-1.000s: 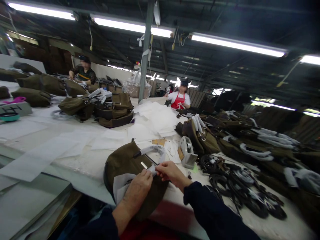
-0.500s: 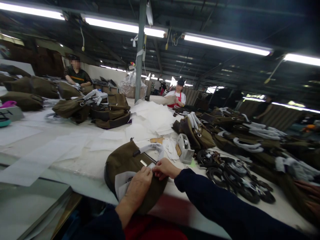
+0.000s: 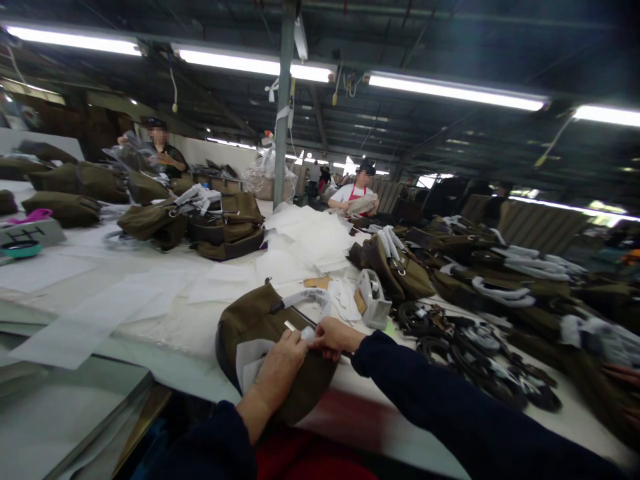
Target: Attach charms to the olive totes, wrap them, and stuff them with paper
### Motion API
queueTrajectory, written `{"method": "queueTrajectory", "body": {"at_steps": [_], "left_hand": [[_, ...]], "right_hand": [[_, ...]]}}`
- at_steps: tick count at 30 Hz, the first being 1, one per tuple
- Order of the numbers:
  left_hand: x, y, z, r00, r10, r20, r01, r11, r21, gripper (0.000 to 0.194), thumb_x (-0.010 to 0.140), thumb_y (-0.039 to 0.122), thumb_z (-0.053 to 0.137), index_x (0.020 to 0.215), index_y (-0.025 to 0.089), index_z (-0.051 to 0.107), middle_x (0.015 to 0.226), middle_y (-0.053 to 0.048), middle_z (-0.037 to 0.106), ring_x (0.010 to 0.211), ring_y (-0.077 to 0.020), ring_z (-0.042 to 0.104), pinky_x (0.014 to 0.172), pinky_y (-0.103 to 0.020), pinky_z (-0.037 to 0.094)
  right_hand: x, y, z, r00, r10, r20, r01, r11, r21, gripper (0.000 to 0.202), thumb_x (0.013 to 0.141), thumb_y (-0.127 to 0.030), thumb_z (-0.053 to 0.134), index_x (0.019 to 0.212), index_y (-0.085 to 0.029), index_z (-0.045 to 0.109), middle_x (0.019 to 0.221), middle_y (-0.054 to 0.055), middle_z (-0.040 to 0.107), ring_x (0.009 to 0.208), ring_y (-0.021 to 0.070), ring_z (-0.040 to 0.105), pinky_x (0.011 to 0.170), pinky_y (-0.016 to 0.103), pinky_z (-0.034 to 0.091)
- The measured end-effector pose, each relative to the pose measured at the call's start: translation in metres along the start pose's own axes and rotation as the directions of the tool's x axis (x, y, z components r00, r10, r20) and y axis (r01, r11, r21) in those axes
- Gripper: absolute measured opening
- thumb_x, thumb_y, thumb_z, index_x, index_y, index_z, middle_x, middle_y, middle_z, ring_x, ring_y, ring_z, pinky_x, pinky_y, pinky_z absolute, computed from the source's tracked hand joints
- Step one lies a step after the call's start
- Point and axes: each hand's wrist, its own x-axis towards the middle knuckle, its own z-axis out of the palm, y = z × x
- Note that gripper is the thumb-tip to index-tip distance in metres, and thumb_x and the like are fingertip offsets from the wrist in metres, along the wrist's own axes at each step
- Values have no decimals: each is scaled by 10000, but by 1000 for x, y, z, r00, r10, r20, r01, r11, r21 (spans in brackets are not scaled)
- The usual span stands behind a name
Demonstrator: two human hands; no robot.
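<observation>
Bag: olive-brown body, dark edge trim, silver-toned plate. Handle wrap: translucent white. Sleeves: dark navy. Surface: white. Paper sheets: white. Dispenser: light grey. Straps: black to dark brown. Block at left: pale grey, black line markings. Roll: teal, dark centre. Co-worker's apron: red, over a white shirt. Rear panels: brown, striped

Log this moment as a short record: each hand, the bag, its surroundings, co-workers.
Left hand: resting on the olive bag, fingertips beside its metal plate
Right hand: fingers bunched at a small pale wrapping; exact grip unclear
Bag: at the table's near edge, wrapped handle arched
Beyond bag: white sheets
Right of bag: pale grey dispenser, dark coiled straps
Co-workers: one in red apron; another, far left, behind bags
</observation>
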Motion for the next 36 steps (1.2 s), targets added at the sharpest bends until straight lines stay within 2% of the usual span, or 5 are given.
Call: {"method": "queueTrajectory", "body": {"at_steps": [10, 19, 25, 31, 36], "left_hand": [[18, -21, -11, 998, -51, -31, 38, 941, -336, 136, 866, 168, 564, 836, 171, 696, 899, -48, 639, 907, -190, 587, 845, -294, 450], [40, -41, -29, 994, -74, 83, 107, 847, -520, 210, 783, 272, 593, 823, 160, 767, 841, -52, 727, 818, -199, 643, 788, -272, 455], [51, -46, -26, 981, -61, 183, 156, 807, -570, 222, 780, 305, 584, 801, 163, 754, 830, -36, 744, 836, -218, 665, 799, -271, 458], [54, -40, -22, 982, -50, 179, 133, 862, -488, 170, 769, 261, 567, 742, 168, 707, 794, -31, 706, 805, -206, 651, 765, -276, 461], [49, -41, -7, 990, -44, 135, 97, 904, -416, 117, 770, 215, 557, 756, 187, 670, 794, -18, 685, 790, -191, 642, 755, -274, 471]], "right_hand": [[-12, 13, -1, 968, -226, -111, 192, 947, -258, 236, 776, -261, 705, 614, -186, 551, 437, -46, 527, 404, 117, 527, 411, 199, 387], [-23, 7, -7, 802, -555, -222, 331, 721, -608, 301, 875, -322, 648, 1165, -252, 607, 1062, 69, 618, 991, 222, 561, 809, 309, 419], [-6, 19, -6, 672, -737, -78, 332, 394, -857, 299, 897, -506, 567, 1129, -320, 606, 1002, 36, 566, 920, 221, 547, 590, 264, 429], [16, 32, 13, 578, -807, -124, 306, 356, -883, 157, 924, -371, 561, 869, -238, 623, 876, 15, 563, 823, 188, 528, 508, 240, 396], [8, 32, 12, 598, -783, -175, 269, 401, -876, 131, 887, -348, 606, 859, -223, 632, 888, 35, 592, 837, 218, 545, 595, 291, 476]]}}
